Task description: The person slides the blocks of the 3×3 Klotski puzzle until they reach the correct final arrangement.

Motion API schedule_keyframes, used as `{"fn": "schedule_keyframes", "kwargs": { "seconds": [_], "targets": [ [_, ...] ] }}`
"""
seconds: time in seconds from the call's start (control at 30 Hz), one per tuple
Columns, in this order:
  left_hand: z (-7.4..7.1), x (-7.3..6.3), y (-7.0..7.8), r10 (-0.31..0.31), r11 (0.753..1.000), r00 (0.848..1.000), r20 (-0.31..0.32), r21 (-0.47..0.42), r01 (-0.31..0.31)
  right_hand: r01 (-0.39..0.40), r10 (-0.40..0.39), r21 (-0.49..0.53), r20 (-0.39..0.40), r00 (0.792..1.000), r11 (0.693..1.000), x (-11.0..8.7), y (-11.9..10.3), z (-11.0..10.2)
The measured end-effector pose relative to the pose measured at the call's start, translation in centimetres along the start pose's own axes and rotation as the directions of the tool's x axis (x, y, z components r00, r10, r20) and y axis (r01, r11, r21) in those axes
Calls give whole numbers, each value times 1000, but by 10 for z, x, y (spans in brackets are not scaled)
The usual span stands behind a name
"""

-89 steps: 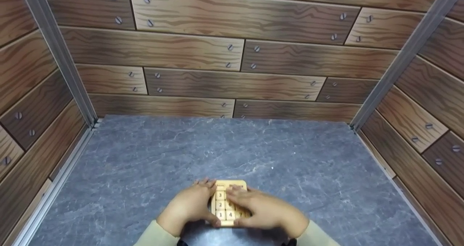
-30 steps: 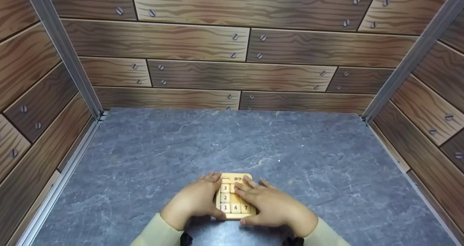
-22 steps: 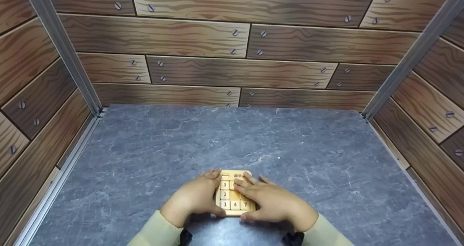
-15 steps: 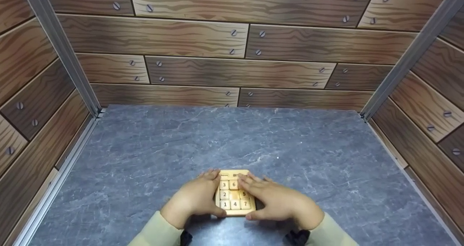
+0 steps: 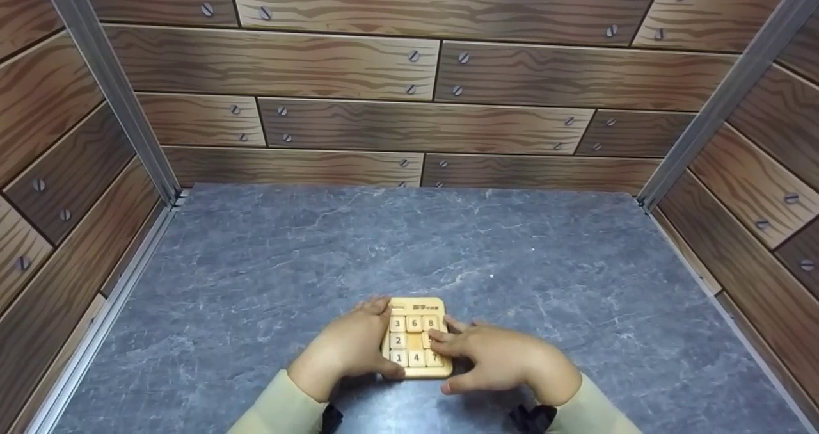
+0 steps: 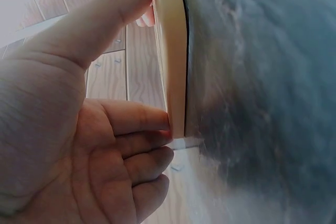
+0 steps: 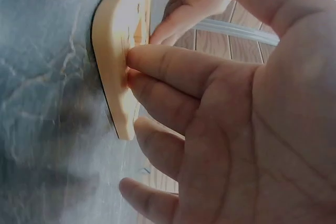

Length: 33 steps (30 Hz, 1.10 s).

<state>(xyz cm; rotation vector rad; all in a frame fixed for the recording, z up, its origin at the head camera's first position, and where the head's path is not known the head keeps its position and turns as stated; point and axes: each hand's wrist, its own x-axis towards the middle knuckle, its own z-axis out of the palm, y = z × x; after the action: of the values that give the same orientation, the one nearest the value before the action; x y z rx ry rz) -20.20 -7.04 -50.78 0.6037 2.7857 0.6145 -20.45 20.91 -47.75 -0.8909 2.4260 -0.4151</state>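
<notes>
A yellow sliding number puzzle (image 5: pixel 419 372) lies flat on the grey table near its front. Tiles 3, 6 and 8 show along its top row, 2 at middle left, and 1, 4 and 7 below; the centre slot is bare. My left hand (image 5: pixel 349 341) holds the puzzle's left side, thumb at the near corner and fingers at the far corner. With extended fingers, my right hand (image 5: pixel 502 360) touches the middle-right tile, hiding its number. In the right wrist view two fingertips (image 7: pixel 139 55) rest on the puzzle's face, the other fingers spread apart.
The grey marbled table (image 5: pixel 288 248) extends behind and beside the puzzle. Plank-patterned walls (image 5: pixel 345 123) enclose it at the back and both sides, with metal posts (image 5: pixel 704 114) in the corners.
The right hand has drawn back to the right, uncovering the 6 and 8 tiles. A tile filling the centre slot three seconds ago has left it. The left hand keeps its hold.
</notes>
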Motion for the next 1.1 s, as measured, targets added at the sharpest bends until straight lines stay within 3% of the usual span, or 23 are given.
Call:
{"fn": "schedule_keyframes", "kwargs": {
  "seconds": [0.47,0.63,0.87,1.1],
  "targets": [
    [-5,1,4,7,1000,1000,-16,17,-7,62,-64,-68,-34,997,996,12,-7,12],
    [-1,3,4,14,1000,1000,-16,20,-13,71,-74,-80,-32,997,994,3,-3,12],
    [3,3,4,10,1000,1000,-11,17,-10,22,-25,-146,-22,999,989,-24,-13,21],
    [1,1,1,5,1000,1000,-4,-7,-5,-10,1,-203,-45,999,979,-23,-23,27]
  ]
}}
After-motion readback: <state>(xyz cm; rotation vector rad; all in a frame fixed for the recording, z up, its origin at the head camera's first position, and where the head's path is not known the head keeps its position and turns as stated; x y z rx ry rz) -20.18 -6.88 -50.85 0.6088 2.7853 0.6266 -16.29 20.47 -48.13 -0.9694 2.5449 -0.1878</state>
